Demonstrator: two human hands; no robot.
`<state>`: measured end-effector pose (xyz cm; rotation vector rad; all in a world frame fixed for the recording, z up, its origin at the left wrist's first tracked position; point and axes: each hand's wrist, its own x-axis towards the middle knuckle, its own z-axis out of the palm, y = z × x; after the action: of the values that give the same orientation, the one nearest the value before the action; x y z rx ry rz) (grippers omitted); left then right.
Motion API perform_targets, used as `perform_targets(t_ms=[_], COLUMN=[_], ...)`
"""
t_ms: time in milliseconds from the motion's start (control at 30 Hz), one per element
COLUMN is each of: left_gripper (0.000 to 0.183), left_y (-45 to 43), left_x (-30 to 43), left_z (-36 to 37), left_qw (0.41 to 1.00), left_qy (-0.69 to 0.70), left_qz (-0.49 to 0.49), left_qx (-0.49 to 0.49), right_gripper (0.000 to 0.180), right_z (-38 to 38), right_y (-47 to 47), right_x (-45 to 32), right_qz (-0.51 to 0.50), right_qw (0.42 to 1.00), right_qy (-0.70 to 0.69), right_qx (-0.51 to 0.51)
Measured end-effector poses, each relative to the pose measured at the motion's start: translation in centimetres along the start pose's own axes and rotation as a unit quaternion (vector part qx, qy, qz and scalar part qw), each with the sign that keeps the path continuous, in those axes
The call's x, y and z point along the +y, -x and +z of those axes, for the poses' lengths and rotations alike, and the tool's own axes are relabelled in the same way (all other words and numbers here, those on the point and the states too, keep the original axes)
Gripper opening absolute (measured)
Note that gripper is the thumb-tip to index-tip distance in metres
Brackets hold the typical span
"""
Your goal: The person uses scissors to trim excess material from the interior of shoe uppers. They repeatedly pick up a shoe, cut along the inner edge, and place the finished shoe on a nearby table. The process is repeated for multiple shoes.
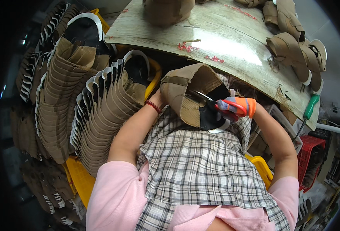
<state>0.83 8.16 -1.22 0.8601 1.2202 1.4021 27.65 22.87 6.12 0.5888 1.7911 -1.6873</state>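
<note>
A tan shoe upper [174,93] with a mesh lining, a black section and a white edge is held up above my lap. Its opening faces right. My left hand [162,98], with a red bead bracelet at the wrist, grips the upper's left side; most of the fingers are hidden behind it. In a grey glove with an orange cuff, my right hand [227,106] holds red-handled scissors [240,109]. Their metal blades reach inside the upper, near the lining. Whether the tips touch the lining I cannot tell.
At left, nested stacks of tan uppers [109,104] lean by a yellow crate [81,176]. Ahead is a wood-grain table [152,36] bearing red scraps [187,46] and more uppers [287,49]. A green-handled tool [311,106] sits at its right corner, above a red crate [306,161].
</note>
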Motion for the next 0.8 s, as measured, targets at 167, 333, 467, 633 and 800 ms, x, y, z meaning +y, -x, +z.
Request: perform_targets(t_ms=[167,333,467,633,800], left_gripper=[0.033,0.037,0.056,0.053,0.050], left_y=[-0.7,-1.2,-1.2,-2.4,-1.3], left_x=[-1.5,-2.5,-3.5,-4.5,-2.8], left_z=[-0.8,-2.6,-4.2,-5.4,-4.5], left_qw=[0.999,0.980,0.974,0.892,0.943], left_qy=[-0.035,-0.162,-0.206,-0.388,-0.297], left_qz=[0.027,0.097,-0.003,0.173,0.135], left_qx=[-0.017,-0.064,-0.091,-0.154,-0.069], right_gripper=[0.084,0.072,0.042,0.063,0.066], right_z=[-0.5,1.0,4.0,7.6,9.4], right_y=[-0.7,-0.7,3.0,4.0,3.6], right_x=[-0.4,1.1,1.6,-0.5,-0.7], right_qz=[0.032,-0.061,-0.103,0.093,0.124], right_qw=[0.999,0.991,0.970,0.922,0.892], right_qy=[0.011,0.087,0.142,0.287,0.216], right_qx=[0.030,0.081,0.166,0.244,0.377])
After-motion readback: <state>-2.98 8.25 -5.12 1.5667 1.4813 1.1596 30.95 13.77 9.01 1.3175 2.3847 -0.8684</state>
